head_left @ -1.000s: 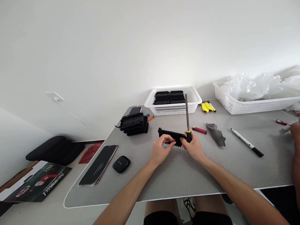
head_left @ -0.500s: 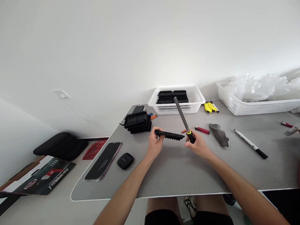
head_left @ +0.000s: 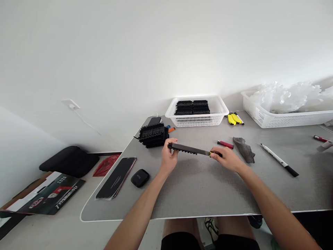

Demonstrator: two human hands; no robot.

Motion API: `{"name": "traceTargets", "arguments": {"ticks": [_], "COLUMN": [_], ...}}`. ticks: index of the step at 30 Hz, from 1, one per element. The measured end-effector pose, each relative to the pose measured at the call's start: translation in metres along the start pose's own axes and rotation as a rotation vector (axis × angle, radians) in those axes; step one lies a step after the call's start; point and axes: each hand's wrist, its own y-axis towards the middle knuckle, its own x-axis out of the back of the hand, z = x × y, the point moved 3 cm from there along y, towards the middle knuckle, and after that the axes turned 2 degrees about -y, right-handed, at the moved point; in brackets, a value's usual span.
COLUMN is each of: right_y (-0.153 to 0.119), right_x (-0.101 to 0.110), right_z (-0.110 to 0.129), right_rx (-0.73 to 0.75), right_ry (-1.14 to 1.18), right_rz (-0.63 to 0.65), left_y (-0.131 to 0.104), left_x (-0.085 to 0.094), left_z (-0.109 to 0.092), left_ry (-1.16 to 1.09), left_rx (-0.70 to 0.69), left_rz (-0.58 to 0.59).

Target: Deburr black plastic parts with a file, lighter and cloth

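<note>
My left hand (head_left: 169,156) is closed on the left end of a black toothed plastic strip (head_left: 188,151), held above the grey table (head_left: 197,194). The fingers of my right hand (head_left: 225,158) wrap round the dark handle of a file. The long grey blade of the file (head_left: 194,149) lies along the strip's upper side, its far end close to my left fingers, and hides part of the strip. Behind my left hand is a stack of similar black strips (head_left: 153,134). More black parts (head_left: 192,107) lie in a white basket (head_left: 197,121).
Right of my hands are a red marker (head_left: 225,144), a grey cloth (head_left: 244,150) and a white marker (head_left: 279,159). Yellow tools (head_left: 234,119) lie behind, beside a basket (head_left: 283,119) of plastic bags. A black case (head_left: 139,178) and a phone-like slab (head_left: 116,177) are at the left.
The file has swung down from its raised, tilted position to lie along the black strip. My right hand has turned and shifted slightly right with it; my left hand still holds the strip.
</note>
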Motion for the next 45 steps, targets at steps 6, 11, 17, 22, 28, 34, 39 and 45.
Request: {"name": "traceTargets", "arguments": {"ticks": [6,11,17,22,28,34,39,45], "right_y": [-0.001,-0.003,-0.002,-0.002,-0.003,-0.004,-0.004,-0.003], "right_x": [0.002,0.012,0.012,0.012,0.013,0.015,0.016,0.017], "right_z": [0.0,-0.008,-0.009,-0.009,-0.01,-0.009,-0.008,-0.013], "right_rx": [-0.024,-0.022,-0.023,-0.027,-0.03,-0.021,-0.031,-0.038], "right_ry": [-0.019,-0.037,-0.062,-0.016,-0.008,-0.007,-0.028,0.055], "right_rz": [0.02,0.039,0.027,0.024,0.018,0.012,0.014,0.017], "left_y": [-0.001,0.002,0.003,0.003,0.004,0.004,0.004,0.002], "left_x": [-0.002,0.002,0.004,0.003,0.005,0.006,0.007,0.002], "left_z": [-0.002,0.0,0.001,-0.001,-0.002,-0.006,-0.01,-0.008], "left_ry": [0.024,0.009,0.007,0.0,0.021,0.038,0.053,0.036], "left_rx": [0.012,0.032,0.068,0.058,0.046,0.019,0.016,-0.036], "left_rz": [0.016,-0.013,0.011,-0.013,-0.012,-0.025,0.015,-0.012]}}
